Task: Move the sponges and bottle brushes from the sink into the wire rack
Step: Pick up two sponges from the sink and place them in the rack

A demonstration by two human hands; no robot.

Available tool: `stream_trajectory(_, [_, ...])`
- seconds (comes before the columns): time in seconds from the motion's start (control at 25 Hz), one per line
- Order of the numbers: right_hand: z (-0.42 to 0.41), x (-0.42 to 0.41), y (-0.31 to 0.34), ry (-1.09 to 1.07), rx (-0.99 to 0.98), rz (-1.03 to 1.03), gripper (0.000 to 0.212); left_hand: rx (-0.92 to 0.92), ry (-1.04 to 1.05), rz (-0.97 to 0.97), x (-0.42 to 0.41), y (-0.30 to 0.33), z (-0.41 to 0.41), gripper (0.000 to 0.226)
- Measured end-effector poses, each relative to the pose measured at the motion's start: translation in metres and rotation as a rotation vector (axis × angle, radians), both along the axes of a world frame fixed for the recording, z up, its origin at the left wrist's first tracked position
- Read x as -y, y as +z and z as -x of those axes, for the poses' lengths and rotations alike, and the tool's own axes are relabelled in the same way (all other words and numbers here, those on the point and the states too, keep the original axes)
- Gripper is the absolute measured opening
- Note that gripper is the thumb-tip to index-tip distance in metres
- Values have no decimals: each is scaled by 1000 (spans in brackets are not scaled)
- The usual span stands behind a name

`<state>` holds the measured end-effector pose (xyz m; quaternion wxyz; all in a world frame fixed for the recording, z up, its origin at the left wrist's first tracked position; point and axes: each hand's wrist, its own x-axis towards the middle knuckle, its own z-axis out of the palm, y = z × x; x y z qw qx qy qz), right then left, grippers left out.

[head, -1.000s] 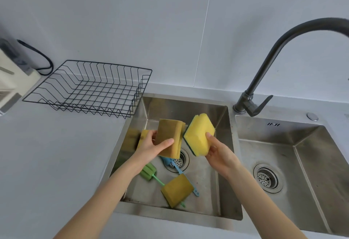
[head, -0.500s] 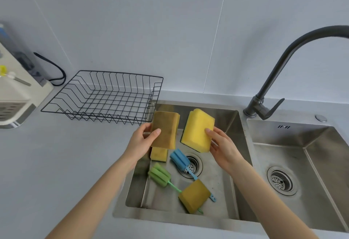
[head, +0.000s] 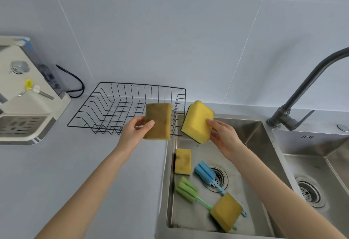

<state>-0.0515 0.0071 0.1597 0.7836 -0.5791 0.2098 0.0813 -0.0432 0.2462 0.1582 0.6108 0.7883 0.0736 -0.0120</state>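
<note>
My left hand (head: 137,130) grips a brownish-yellow sponge (head: 159,121) upright over the right front corner of the black wire rack (head: 113,104). My right hand (head: 221,135) holds a bright yellow sponge (head: 196,120) just right of the rack, above the left sink basin (head: 253,136). Down in that basin lie two more yellow sponges, one by the left wall (head: 182,161) and one at the front (head: 226,211). A blue bottle brush (head: 204,172) rests across the drain and a green bottle brush (head: 187,191) lies beside it.
A dark faucet (head: 294,110) rises between the left basin and the right basin (head: 321,152). A beige appliance (head: 22,95) with a black cord (head: 75,82) stands on the grey counter (head: 56,163) left of the rack. Tiled wall is behind.
Both hands have lifted their sponges up and left out of the basin, the left one reaching the rack's corner. The view has swung left, showing more of the appliance.
</note>
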Motion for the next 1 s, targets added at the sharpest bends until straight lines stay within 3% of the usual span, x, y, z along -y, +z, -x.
stream_trajectory(0.24, [-56,-33,12,25,-5,158,45,-19,37,5,-37,-3,-34,21])
stream_trajectory(0.36, [-90,-51,16,63,-2,269,43,-43,52,-1,-50,-6,-53,26])
stream_trajectory(0.6, [-155,-79,9,136,-42,727,34,-90,74,-8,-69,-16,-90,35])
stream_trajectory(0.92, [-203,-104,-20,340,-123,1131,36,-169,47,-58,-75,-40,-124,35])
stream_trajectory(1.0, [-205,-109,-24,384,-117,1201,28,-178,42,-62,-75,-43,-129,34])
